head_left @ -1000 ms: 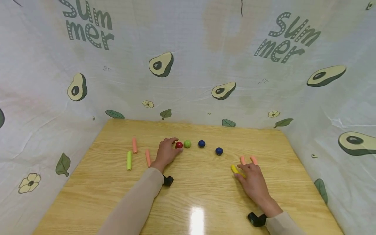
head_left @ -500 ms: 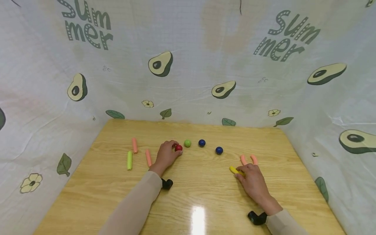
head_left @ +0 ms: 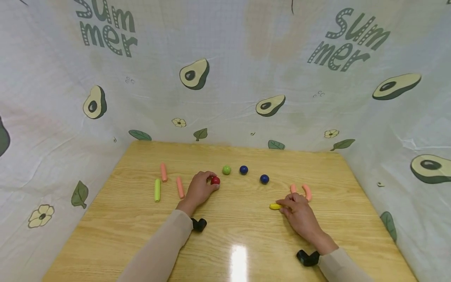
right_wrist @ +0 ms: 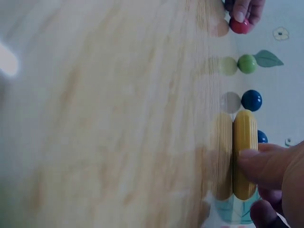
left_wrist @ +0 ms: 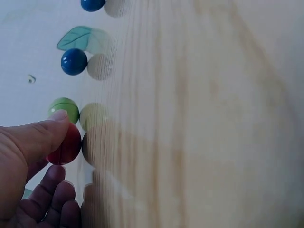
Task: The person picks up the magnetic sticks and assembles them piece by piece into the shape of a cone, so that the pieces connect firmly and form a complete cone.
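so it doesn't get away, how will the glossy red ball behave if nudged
The glossy red ball, being round, would probably roll on the flat wood-grain table. Its shine suggests it may be slippery. It's likely stiff: no dent shows where the left hand pinches it.

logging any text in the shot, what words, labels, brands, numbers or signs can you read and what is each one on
"sum mer", over two lines, on the left of the printed cloth, its top cut off by the head view's edge.
"sum mer", over two lines, on the cloth's right.
No lettering is readable on the red ball, the yellow piece or the black wrist mounts.
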The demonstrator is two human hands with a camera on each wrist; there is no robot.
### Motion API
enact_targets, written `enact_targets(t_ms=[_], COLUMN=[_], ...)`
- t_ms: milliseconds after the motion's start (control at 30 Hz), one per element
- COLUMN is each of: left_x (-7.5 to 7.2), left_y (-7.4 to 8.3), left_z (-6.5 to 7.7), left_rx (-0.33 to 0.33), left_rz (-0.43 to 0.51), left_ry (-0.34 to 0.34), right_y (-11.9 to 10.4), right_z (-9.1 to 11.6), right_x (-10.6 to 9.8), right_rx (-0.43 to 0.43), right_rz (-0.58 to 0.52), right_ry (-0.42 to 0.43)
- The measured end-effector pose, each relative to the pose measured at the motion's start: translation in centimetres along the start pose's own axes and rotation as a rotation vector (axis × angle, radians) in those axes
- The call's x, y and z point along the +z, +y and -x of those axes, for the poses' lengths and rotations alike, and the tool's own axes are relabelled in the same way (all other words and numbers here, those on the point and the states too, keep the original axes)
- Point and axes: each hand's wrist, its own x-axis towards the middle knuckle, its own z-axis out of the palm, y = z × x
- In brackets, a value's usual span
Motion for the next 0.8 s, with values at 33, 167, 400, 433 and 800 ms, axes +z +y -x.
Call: enact_targets(t_ms=[33,167,400,433,800], left_x=[0.0,0.0,0.0,0.0,0.2], left_y=[0.0,-0.2,-0.2,-0.2,-0.1], left_z=[0.0,0.0,0.2,0.2,0.4], left_rx=[0.005,0.019,0.016,0.015,0.018], left_rz=[0.0,-0.002,-0.003,0.0,0.0], left_ry=[-0.001,0.0,-0.002,-0.003,-0.011], right_y=[-0.1,-0.5,-1.2,-1.2,-1.1], right_z=[0.0,0.0,-0.5,-0.6,-1.2], right_x=[-0.1,-0.2,0.4,0.5,0.7], right_rx=[0.039,0.263,0.41,0.404,0.168], right_rz=[-0.013,-0.079,-0.087,-0.074,-0.018], right_ry=[-0.026,-0.126,-0.175,-0.176,-0.171])
